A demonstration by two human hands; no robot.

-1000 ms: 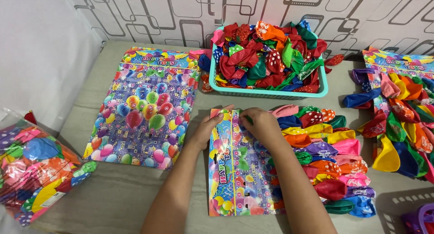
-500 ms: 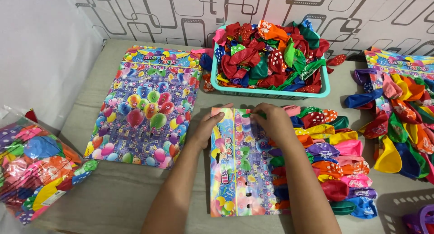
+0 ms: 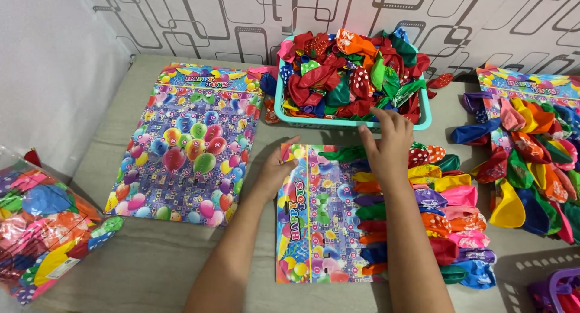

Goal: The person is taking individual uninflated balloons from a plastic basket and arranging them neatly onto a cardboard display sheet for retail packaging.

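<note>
Glossy printed balloon card (image 3: pixel 314 216) looked light and bendy near the tabletop's front edge; left hand (image 3: pixel 279 168) pressed its upper-left corner with fingers together, right hand (image 3: pixel 386 141) lay spread flat on its top edge.

Bright, even light; soft shadows; sharp.

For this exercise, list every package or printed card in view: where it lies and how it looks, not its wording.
Printed card: centre, under both hands, rectangular, balloon rows attached.
Card stack: left, purple, balloon pictures.
Third card: right, balloon-covered.
Clear bag: far left, full of mixed balloons.
</note>
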